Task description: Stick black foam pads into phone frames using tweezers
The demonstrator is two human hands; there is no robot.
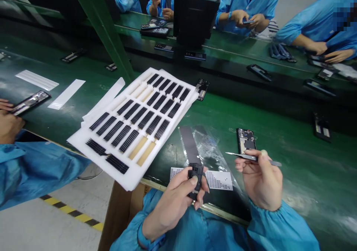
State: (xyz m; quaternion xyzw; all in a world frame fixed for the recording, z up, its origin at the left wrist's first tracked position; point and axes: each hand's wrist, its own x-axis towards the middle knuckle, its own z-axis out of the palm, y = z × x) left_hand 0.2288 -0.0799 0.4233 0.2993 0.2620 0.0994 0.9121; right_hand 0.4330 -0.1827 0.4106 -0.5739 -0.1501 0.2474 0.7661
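My left hand [174, 206] grips a small black plastic phone part [195, 176] between thumb and fingers, low in the view. My right hand [260, 182] holds steel tweezers [251, 157], their pointed tip aimed left, toward that part and apart from it. Just beyond the tweezers lies an open phone frame [247, 140] with its circuitry showing. A clear plastic bag [202, 145] with a grey strip lies under and beyond my hands, and a white perforated sheet [219, 180] lies beside the black part.
A white foam tray [79, 141] with rows of black strips overhangs the green bench edge [223, 215] to my left. A co-worker's hands [8, 122] rest near a phone frame [30, 102]. A green post [102, 28] and a black box [196, 16] stand beyond, with more blue-sleeved workers.
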